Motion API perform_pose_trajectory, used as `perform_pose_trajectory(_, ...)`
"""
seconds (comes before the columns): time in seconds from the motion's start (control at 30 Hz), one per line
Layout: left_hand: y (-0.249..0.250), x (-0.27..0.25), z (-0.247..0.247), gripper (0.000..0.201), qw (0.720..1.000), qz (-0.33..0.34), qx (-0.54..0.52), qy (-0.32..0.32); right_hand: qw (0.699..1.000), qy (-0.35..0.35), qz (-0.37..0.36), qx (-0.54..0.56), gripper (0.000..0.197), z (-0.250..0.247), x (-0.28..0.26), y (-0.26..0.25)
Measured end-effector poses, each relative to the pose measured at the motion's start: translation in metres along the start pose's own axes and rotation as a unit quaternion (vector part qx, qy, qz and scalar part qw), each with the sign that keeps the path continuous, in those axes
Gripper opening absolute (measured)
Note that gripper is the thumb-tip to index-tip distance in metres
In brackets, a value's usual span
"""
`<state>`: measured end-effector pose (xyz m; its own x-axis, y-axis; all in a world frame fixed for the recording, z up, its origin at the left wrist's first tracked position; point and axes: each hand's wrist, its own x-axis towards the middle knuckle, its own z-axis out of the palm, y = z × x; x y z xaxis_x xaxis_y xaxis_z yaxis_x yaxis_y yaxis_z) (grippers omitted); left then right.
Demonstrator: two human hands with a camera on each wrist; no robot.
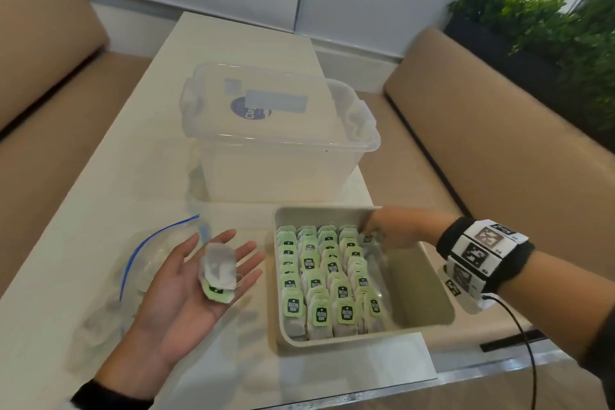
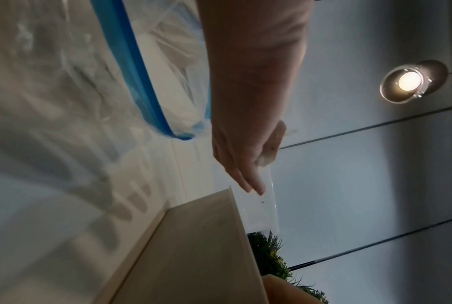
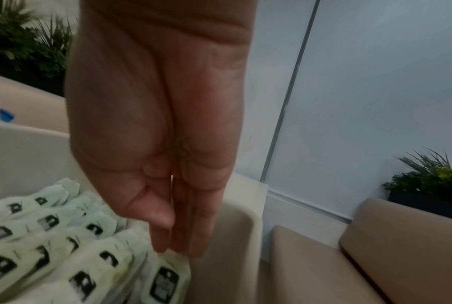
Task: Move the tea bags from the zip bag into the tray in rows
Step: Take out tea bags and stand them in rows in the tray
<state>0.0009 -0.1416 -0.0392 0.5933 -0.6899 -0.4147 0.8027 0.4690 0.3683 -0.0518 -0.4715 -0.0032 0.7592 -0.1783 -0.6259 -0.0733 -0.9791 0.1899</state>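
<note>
Tray (image 1: pixel 429 296) sits on pale table (image 1: pixel 109 196) between benches (image 1: pixel 492 130).

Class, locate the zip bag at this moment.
In the head view the zip bag lies on the table's left side, partly under the open left hand, left of the tray.

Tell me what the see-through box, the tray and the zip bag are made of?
Storage box: probably hard clear plastic, frosty; the table shows through it. Tray: seems smooth matte beige plastic with rounded corners. Zip bag: thin, crinkly clear plastic film with a blue zip strip.
</note>
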Motion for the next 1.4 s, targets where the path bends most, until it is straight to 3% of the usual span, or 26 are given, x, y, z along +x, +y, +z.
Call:
perform_pose_trajectory(0.1,0.003,-0.001,0.002,0.098,0.999,-0.025,-0.032,-0.036,0.999,0.042,0.003,0.006,0.04,-0.022,-0.019,-0.015)
perform_pose_trajectory(0.17,0.003,-0.002,0.005,0.096,0.996,-0.038,-0.044,-0.064,0.992,0.119,-0.027,0.012,0.038,-0.043,-0.036,-0.035)
perform_pose_trajectory(0.27,0.002,-0.001,0.006,0.092,0.992,-0.06,-0.047,-0.105,0.938,0.27,-0.194,0.1,0.027,-0.065,-0.06,-0.084)
perform_pose_trajectory(0.33,0.001,-0.002,0.012,0.078,0.987,-0.085,-0.058,-0.124,0.897,0.273,-0.306,0.164,0.026,-0.067,-0.07,-0.12)
perform_pose_trajectory(0.4,-0.002,0.0,0.012,0.059,0.982,-0.083,-0.063,-0.155,0.882,0.26,-0.34,0.198,0.033,-0.061,-0.07,-0.145)
perform_pose_trajectory(0.67,-0.005,-0.006,0.009,0.055,0.986,-0.032,0.0,-0.166,0.874,0.307,-0.313,0.209,0.017,-0.07,-0.065,-0.154)
perform_pose_trajectory(0.8,-0.011,-0.011,0.012,0.067,0.987,0.029,0.132,-0.084,0.878,0.311,-0.265,0.248,0.01,-0.091,-0.071,-0.145)
perform_pose_trajectory(0.93,-0.017,-0.012,0.019,0.035,0.969,0.111,0.218,-0.013,0.868,0.333,-0.214,0.301,0.015,-0.098,-0.068,-0.141)
perform_pose_trajectory(1.07,-0.017,-0.012,0.02,0.036,0.963,0.156,0.221,0.005,0.848,0.317,-0.224,0.361,0.028,-0.101,-0.07,-0.142)
perform_pose_trajectory(1.17,-0.016,-0.013,0.021,0.032,0.96,0.163,0.228,0.007,0.852,0.331,-0.246,0.323,0.033,-0.103,-0.076,-0.144)
perform_pose_trajectory(1.4,-0.021,-0.016,0.028,0.027,0.957,0.143,0.253,-0.013,0.87,0.366,-0.277,0.179,0.018,-0.115,-0.086,-0.151)
